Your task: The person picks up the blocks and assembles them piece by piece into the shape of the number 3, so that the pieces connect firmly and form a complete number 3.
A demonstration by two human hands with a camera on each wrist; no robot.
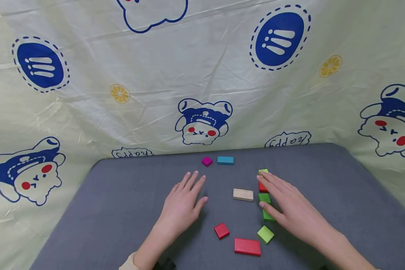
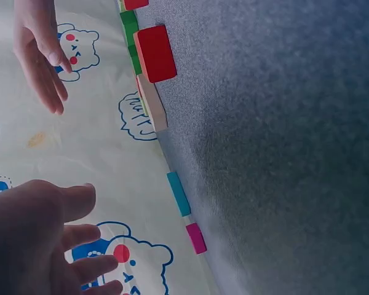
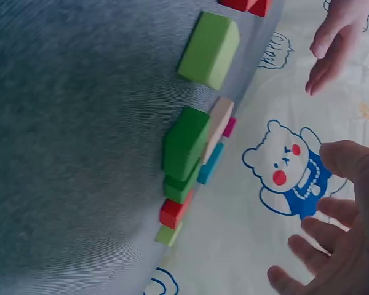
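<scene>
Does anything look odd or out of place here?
Yes: the backdrop hangs upside down, with its bears and "happy" lettering inverted. On the table, the near lime block sits askew to the long red block; nothing looks spilled.

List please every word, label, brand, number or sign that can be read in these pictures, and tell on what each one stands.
"happy": right-hand lettering on the backdrop cloth, upside down in the head view.
"happy", it seems: left-hand lettering on this cloth, partly hidden by the table.
"!!!", apparently: sideways white marks on the left blue oval and the right blue oval.
Blocks: no text visible.
</scene>
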